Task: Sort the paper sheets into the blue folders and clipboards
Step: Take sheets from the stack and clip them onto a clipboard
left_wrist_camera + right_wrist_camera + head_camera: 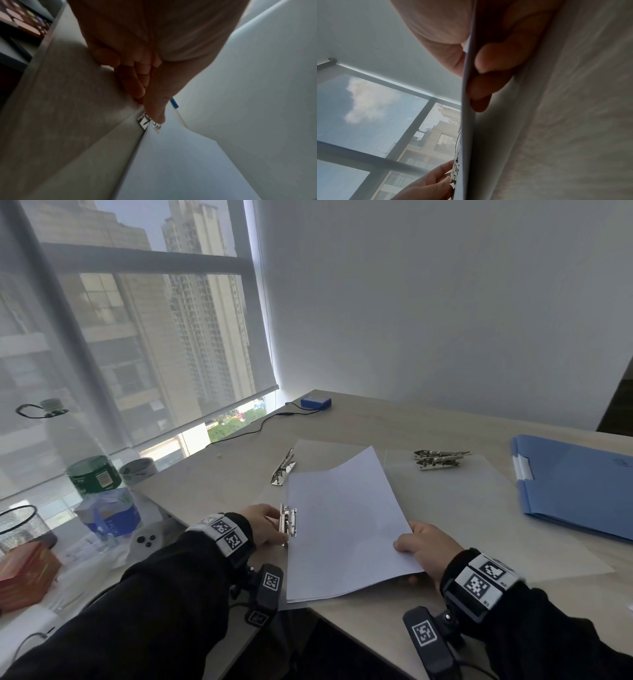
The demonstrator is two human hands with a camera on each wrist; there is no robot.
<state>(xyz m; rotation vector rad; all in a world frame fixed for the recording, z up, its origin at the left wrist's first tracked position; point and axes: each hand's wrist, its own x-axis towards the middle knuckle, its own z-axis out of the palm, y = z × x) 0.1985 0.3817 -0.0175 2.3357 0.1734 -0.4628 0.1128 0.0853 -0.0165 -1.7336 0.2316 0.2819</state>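
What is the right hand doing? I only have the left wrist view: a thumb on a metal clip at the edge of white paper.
Observer: The right hand pinches the paper sheets at the opposite edge, thumb on top, fingers beneath.
Operator: Are they lying flat there?
Observer: No, that edge is raised above the desk.
Operator: Any other clips?
Observer: Yes, besides the metal clip that the left hand holds: one spare clip beyond the sheets, more clips further right.
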